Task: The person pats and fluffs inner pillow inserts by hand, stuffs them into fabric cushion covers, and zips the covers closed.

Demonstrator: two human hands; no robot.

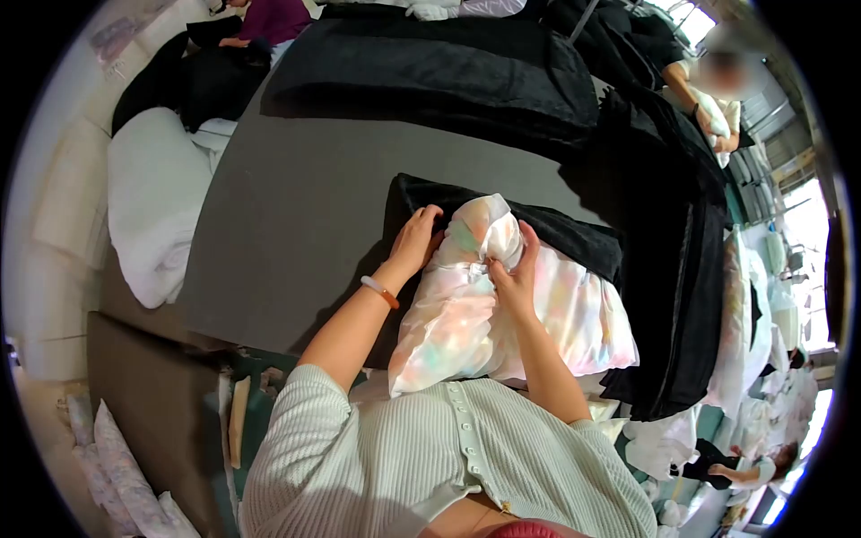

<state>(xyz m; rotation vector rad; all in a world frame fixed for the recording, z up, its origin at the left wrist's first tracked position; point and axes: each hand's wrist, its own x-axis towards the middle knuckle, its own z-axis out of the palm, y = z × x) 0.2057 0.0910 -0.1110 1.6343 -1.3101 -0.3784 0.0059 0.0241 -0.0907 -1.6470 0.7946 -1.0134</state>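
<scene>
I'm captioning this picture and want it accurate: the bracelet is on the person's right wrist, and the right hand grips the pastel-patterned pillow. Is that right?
Not quite: the head view shows the bracelet on the left wrist. The right hand does grip the pastel-patterned pillow.

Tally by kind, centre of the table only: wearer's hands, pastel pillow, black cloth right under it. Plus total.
Wearer's hands: 2 (left hand, right hand)
Pastel pillow: 1
Black cloth under it: 1
Total: 4
</scene>
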